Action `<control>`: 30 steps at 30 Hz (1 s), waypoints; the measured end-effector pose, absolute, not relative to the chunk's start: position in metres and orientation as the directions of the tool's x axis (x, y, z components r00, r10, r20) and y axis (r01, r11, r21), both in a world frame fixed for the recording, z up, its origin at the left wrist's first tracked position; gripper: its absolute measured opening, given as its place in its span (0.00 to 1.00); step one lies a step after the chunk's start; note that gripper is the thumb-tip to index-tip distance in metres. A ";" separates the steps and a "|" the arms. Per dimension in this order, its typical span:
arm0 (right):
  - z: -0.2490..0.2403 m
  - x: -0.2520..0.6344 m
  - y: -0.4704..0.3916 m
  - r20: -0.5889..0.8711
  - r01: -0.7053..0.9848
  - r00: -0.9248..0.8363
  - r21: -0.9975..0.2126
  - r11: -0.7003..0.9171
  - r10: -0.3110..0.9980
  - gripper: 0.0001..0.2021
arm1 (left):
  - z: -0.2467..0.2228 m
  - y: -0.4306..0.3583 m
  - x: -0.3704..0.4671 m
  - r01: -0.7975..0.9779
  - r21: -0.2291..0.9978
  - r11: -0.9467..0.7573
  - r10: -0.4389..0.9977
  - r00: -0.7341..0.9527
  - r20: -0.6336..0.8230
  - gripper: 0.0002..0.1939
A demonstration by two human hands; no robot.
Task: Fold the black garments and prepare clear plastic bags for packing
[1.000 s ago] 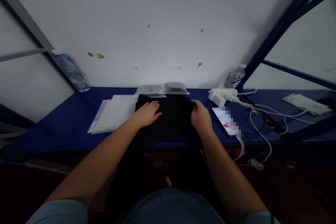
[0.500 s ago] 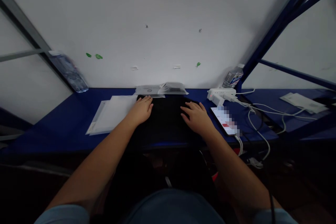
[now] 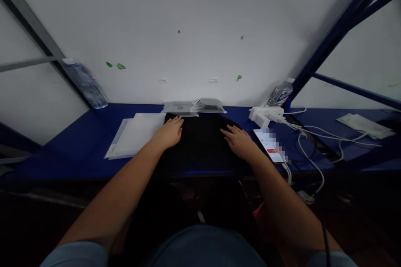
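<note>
A black cloth item (image 3: 202, 142), its exact kind too dark to make out, lies flat on the blue desk (image 3: 72, 142) in front of me. My left hand (image 3: 171, 132) rests on its left part, fingers stretched forward. On the right part lies my right hand (image 3: 239, 139), palm down with the fingers spread. Neither hand grips anything. White plastic sheets or bags (image 3: 134, 135) are beside my left hand, partly behind the wrist. To the right of my right hand is a phone (image 3: 269, 146) with its screen lit.
Clear plastic packets (image 3: 208, 105) lie against the wall. A white power strip (image 3: 271, 112) with plugs and cables stands at back right. Bottles lean at left (image 3: 86, 85) and right (image 3: 281, 91). Blue frame bars (image 3: 341, 29) rise on the right. Another white packet (image 3: 360, 125) lies far right.
My right hand has slid slightly right and nearer to me across the black cloth, its fingers still spread. My left hand stays nearly in place. The camera view has shifted slightly.
</note>
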State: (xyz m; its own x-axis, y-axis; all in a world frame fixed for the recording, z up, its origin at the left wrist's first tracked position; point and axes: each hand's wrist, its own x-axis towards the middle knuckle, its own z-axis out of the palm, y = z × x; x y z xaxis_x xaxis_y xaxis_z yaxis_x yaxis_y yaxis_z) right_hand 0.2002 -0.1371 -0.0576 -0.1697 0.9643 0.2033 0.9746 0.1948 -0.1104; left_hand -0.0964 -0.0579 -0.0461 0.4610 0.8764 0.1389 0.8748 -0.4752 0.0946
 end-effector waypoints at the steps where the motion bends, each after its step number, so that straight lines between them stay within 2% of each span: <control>1: -0.057 0.199 -0.137 0.190 0.976 -0.160 -0.114 0.184 0.969 0.22 | -0.047 -0.057 -0.096 0.882 0.092 -0.463 0.885 0.452 0.113 0.26; 4: -0.048 0.197 -0.133 0.205 0.972 -0.159 -0.139 0.189 0.966 0.21 | -0.049 -0.056 -0.096 0.888 0.078 -0.453 0.890 0.446 0.092 0.26; 10: -0.026 0.178 -0.104 0.345 0.903 -0.245 -0.260 0.343 0.906 0.21 | -0.045 -0.050 -0.102 0.909 0.042 -0.415 0.898 0.402 0.181 0.23; 14: -0.032 0.160 -0.083 0.255 0.923 -0.252 -0.227 0.311 0.934 0.20 | -0.041 -0.044 -0.107 0.922 0.049 -0.385 0.912 0.371 0.175 0.18; 18: -0.043 0.152 -0.070 0.187 0.912 -0.259 -0.275 0.303 0.948 0.18 | -0.040 -0.042 -0.108 0.927 0.079 -0.367 0.922 0.352 0.162 0.16; 22: -0.045 0.150 -0.065 0.264 0.875 -0.229 -0.366 0.317 0.937 0.12 | -0.038 -0.042 -0.108 0.921 0.096 -0.378 0.918 0.360 0.169 0.16; 26: -0.039 0.151 -0.072 0.369 0.838 -0.187 -0.424 0.344 0.910 0.08 | -0.032 -0.046 -0.111 0.912 0.126 -0.391 0.903 0.353 0.244 0.16; 30: -0.028 0.158 -0.099 0.470 0.769 -0.246 -0.438 0.465 0.848 0.08 | -0.018 -0.065 -0.121 0.829 0.107 -0.548 0.802 0.485 0.348 0.16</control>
State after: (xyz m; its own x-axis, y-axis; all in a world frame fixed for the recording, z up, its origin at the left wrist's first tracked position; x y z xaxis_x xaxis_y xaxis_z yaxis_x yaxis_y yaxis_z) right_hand 0.1581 -0.0993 -0.0276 -0.2455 0.8479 0.4698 0.7692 0.4654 -0.4379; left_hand -0.1212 -0.0649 -0.0180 0.4854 0.8021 0.3480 0.8293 -0.5484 0.1072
